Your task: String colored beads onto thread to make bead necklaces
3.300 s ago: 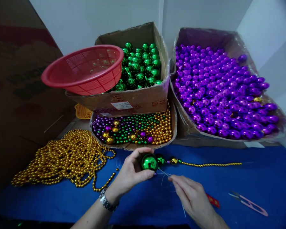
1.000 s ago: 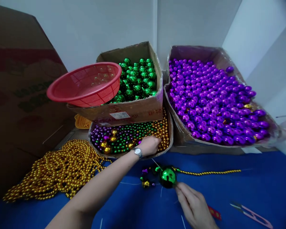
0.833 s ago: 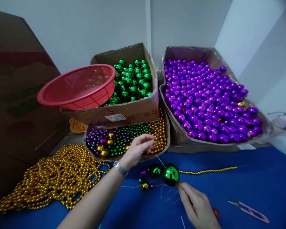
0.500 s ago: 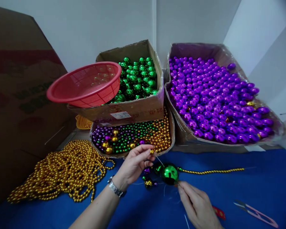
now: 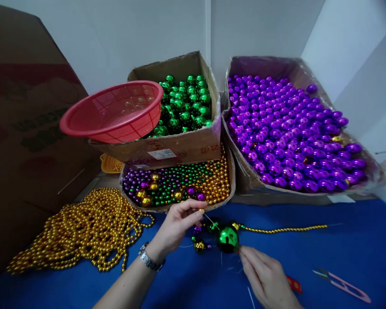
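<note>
My left hand [image 5: 176, 225] pinches a small gold bead [image 5: 202, 211] between thumb and fingers, just in front of the low tray of mixed beads [image 5: 176, 206]. A thin needle or thread runs from that bead toward the large green ball [image 5: 227, 239]. My right hand [image 5: 266, 279] lies on the blue table with its fingertips pinched at the green ball's right side, seemingly on the thread. A gold bead strand [image 5: 283, 229] trails right from the ball. Small purple, green and gold balls [image 5: 199, 244] lie loose beside it.
A box of green balls [image 5: 183, 105] carries a red basket [image 5: 112, 113] on its left rim. A big box of purple balls [image 5: 292, 128] stands at the right. Gold bead strands [image 5: 80, 229] are heaped at the left. Pink snips [image 5: 342, 285] lie at the right front.
My left hand let go of the green ball, reached into the mixed bead tray, picked out a small gold bead and drew back toward the ball. My right hand stayed by the ball.
</note>
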